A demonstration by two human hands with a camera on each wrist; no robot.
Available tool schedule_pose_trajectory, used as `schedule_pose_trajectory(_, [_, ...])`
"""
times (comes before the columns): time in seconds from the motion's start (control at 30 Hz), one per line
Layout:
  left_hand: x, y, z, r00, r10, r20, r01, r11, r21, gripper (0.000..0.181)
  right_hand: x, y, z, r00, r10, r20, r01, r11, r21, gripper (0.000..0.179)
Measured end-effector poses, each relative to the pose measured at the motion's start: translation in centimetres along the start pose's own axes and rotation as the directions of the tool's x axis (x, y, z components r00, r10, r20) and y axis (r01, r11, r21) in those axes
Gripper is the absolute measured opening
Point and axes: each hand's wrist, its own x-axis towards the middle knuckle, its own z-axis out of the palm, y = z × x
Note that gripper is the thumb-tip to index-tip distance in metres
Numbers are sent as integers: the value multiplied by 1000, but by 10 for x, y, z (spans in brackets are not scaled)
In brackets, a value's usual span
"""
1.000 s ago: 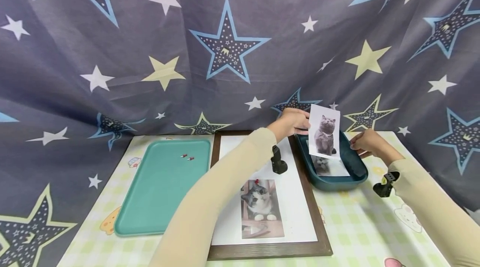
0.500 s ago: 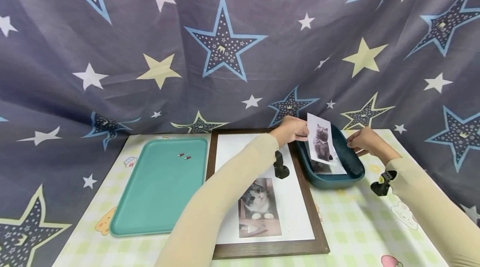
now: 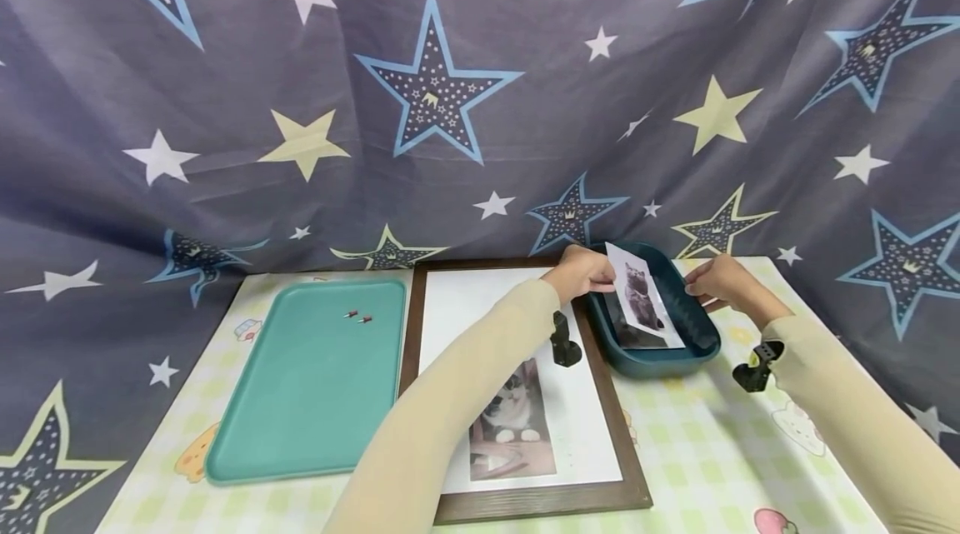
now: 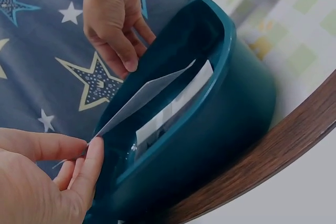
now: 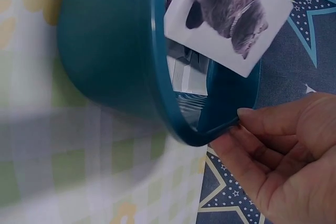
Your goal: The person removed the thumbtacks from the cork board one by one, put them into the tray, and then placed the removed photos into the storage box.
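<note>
My left hand (image 3: pixel 583 271) pinches the left edge of a photo of a sitting grey cat (image 3: pixel 639 291) between thumb and fingers. That photo is tilted over a dark teal bin (image 3: pixel 656 367), its lower part reaching inside. In the left wrist view, another photo (image 4: pixel 176 107) leans within the bin, partly covered in the head view. My right hand (image 5: pixel 294 153) pinches the bin's far-right rim, thumb on one side and fingers on the other. Left of the bin lies a brown-framed white board (image 3: pixel 592 434). A cat photo (image 3: pixel 513 442) lies on it, its top hidden behind my left sleeve.
A mint green tray (image 3: pixel 300 401) lies left of the board, with two red push pins (image 3: pixel 350 314) near its upper right. The table has a green-checked cloth (image 3: pixel 712 451). A dark curtain with stars (image 3: pixel 480 101) hangs right behind the table.
The grey cat photo has dropped lower and turned more edge-on in my left hand, over the bin. My right hand stays at the rim. The head view has shifted slightly to the right.
</note>
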Motion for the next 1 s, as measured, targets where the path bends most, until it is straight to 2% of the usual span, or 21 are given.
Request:
schedule_pose_trajectory(0.1, [4, -3, -1, 1000, -3, -9, 3, 1000, 4, 20, 0, -1, 1, 1000, -4, 7, 4, 1000, 8, 37])
schedule_pose_trajectory(0.23, [5, -4, 1, 999, 3, -32, -3, 1000, 6, 41, 1, -1, 1, 1000, 0, 6, 0, 1000, 24, 37])
schedule_pose_trajectory(0.3, [5, -3, 3, 998, 7, -57, -6, 1000, 12, 46, 2, -1, 1, 1000, 6, 1, -6, 1000, 25, 37])
schedule_pose_trajectory(0.5, [7, -4, 14, 989, -21, -143, 27, 999, 40, 35, 4, 2, 0, 1000, 26, -5, -25, 999, 22, 36])
schedule_pose_trajectory(0.77, [22, -6, 16, 986, -63, -155, 87, 984, 153, 30, 3, 0, 0, 1000, 31, -1, -31, 999, 33, 37])
schedule_pose_trajectory(1.0, [28, -12, 19, 980, -23, -197, 68, 972, 224, 29, 4, 0, 1, 999, 33, -6, -33, 999, 24, 36])
